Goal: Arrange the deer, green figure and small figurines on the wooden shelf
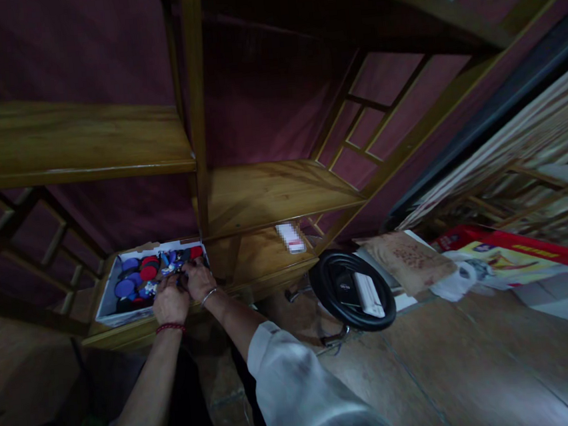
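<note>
A white-sided open box [106,300] stands on the low wooden shelf at left. Inside lie several round, flat-looking pieces in blue, red and black, among them a blue piece [125,287] and a red piece [148,273]; their kind is too dim to name. My left hand [171,301], with a red beaded bracelet at the wrist, reaches over the box's front edge. Close beside it, my right hand [199,281], wearing a silver bangle, reaches into the box's right part. The fingers of both hands are bent down among dark contents, and what they grip is hidden.
Wooden shelving [262,195] with upright posts rises in front of me. To the right is a round black stool [334,312] bearing a dark box and a white object. Flat cardboard [404,262], a plastic bag [454,283] and a red-and-yellow package [504,255] lie beyond it.
</note>
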Motion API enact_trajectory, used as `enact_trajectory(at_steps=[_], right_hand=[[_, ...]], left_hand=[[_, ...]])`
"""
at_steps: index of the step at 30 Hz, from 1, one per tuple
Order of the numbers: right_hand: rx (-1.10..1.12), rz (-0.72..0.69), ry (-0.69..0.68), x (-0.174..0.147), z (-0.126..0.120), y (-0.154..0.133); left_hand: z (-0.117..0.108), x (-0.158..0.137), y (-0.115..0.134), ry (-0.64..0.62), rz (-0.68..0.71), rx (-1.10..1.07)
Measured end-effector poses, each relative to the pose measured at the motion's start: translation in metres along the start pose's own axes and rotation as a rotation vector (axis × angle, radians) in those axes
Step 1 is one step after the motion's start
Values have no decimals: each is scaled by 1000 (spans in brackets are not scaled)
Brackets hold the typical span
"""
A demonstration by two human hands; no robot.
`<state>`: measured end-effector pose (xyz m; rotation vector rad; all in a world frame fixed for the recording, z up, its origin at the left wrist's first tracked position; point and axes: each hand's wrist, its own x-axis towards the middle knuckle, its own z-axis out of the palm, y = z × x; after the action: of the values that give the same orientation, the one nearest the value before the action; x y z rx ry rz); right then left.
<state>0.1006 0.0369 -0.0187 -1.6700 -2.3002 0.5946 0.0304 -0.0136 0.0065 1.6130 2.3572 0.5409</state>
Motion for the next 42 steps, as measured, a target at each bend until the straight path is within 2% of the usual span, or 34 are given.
enact_trajectory(at_steps=[6, 14, 19, 27, 31, 36, 42], right_hand=[[56, -21, 40, 1, 0, -1], [95, 41, 73, 1, 0, -1], [41, 58, 21, 3, 1, -2], [22, 6, 4, 4, 1, 0], [21, -5, -2, 2, 1, 1], [-1, -17, 5, 2, 1, 0], [-30, -8, -23, 1, -1, -3]], left_hand=[[1, 1, -3, 9, -33, 91], [-1, -2, 3, 2, -27, 159], [0, -3, 2, -10, -34, 190], [2, -6, 2, -18, 8, 203], [1, -1, 2, -45, -34, 156], [-6, 16, -9, -146, -101, 104], [-11, 33, -32, -147, -101, 152]])
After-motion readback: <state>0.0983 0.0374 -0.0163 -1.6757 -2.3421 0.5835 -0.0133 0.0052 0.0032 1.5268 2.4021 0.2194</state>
